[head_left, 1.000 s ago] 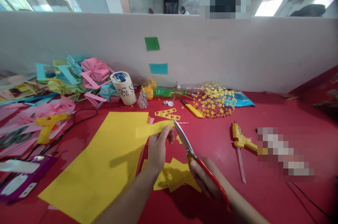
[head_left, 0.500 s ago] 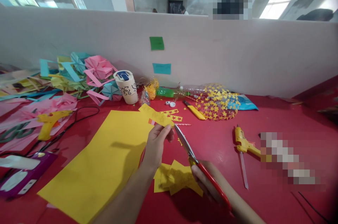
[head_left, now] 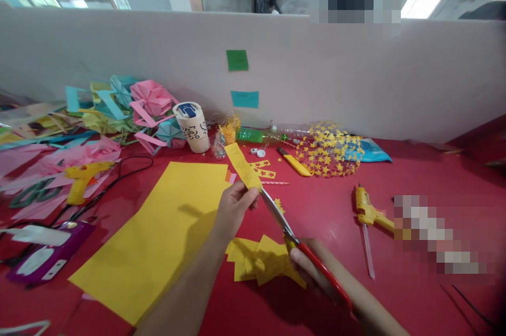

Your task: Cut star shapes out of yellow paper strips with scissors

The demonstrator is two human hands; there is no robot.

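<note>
My left hand (head_left: 236, 206) pinches the lower end of a yellow paper strip (head_left: 240, 163), which carries faint drawn marks. Red-handled scissors (head_left: 316, 262) are gripped in my right hand (head_left: 312, 267), and their blade tips meet the strip's edge beside my left fingertips. Whether the blades are on the paper or just touching it, I cannot tell. Below my hands lie several yellow paper pieces (head_left: 253, 259), partly in shadow. Tiny yellow stars (head_left: 279, 205) sit behind the blades. A big yellow sheet (head_left: 158, 236) stretches under and left of my left forearm.
Left are a glue gun (head_left: 81, 178), a purple power strip (head_left: 51, 254) and folded paper shapes (head_left: 152, 101). Behind stand a cup (head_left: 193, 127), a green bottle (head_left: 253, 134), a yellow utility knife (head_left: 296, 163) and a star-covered clear ball (head_left: 330, 150). Another glue gun (head_left: 367, 209) lies right.
The yellow strip has turned steeper, its far end swinging up and to the right. My right hand still holds the scissors at its edge. The whole view has shifted slightly.
</note>
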